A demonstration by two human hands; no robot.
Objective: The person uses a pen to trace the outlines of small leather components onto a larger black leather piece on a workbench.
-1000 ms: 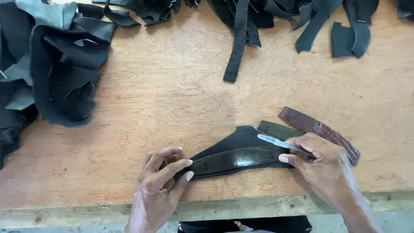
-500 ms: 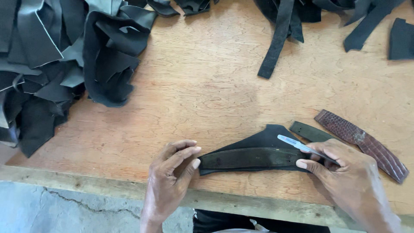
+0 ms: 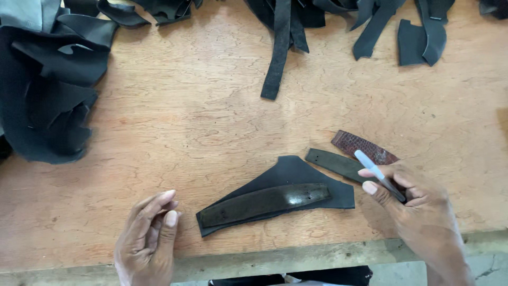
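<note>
The right hand (image 3: 418, 212) has its fingers closed around a pale pen (image 3: 377, 175), thumb and forefinger pinching the barrel so that its pale end sticks up and to the left, away from the palm. The left hand (image 3: 148, 238) rests on the wooden table (image 3: 211, 137) with fingers loosely curled and holding nothing — its fingertips lie just left of the work, not touching it.

Between the two hands lies a black leather scrap (image 3: 296, 175), roughly triangular, with a long dark strap-shaped template (image 3: 264, 204) laid flat on top of it, slanting down toward the left fingers. Just beyond the right fingertips sit a plain dark strap (image 3: 333, 163) and a reddish-brown textured strap (image 3: 365, 148), overlapping at their right ends.

By the look of it, this is a marking step: template placed, pen in hand but lifted off the leather. Tracing would call for the left fingers to press the template down so it cannot slide, and the pen to come to its edge.

Heaps of black leather offcuts (image 3: 47, 85) lie far beyond the left fingers; loose strips (image 3: 278, 53) lie along the far side.
</note>
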